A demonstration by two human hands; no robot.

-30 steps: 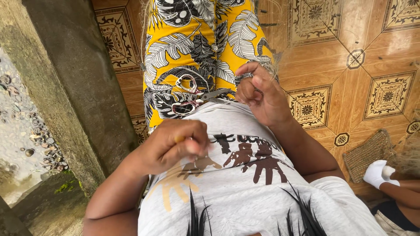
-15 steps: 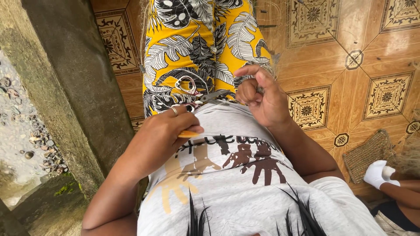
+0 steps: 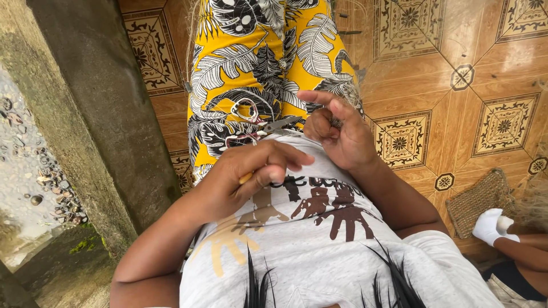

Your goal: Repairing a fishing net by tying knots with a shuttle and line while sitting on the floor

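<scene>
I look down my own grey T-shirt with hand prints (image 3: 319,228) and yellow leaf-patterned trousers (image 3: 257,51). My left hand (image 3: 251,171) is curled over my belly, pinching a small orange stick-like thing (image 3: 245,178); its fingertips lie just below a pair of scissors (image 3: 260,122) with pale ring handles resting on my lap. My right hand (image 3: 337,134) is raised beside it with the forefinger stretched left, and a small dark tuft of fibre (image 3: 337,121) is nipped between thumb and fingers. The two hands are close but apart.
A rough concrete pillar (image 3: 97,114) stands on my left, with gravel (image 3: 28,159) beyond it. Patterned brown floor tiles (image 3: 485,68) spread to the right. A small woven mat (image 3: 479,199) lies there, and another person's arm holds something white (image 3: 494,225) at the right edge.
My left hand has slid up from my chest toward the scissors on my lap. My right hand stays in place and has stretched its forefinger out.
</scene>
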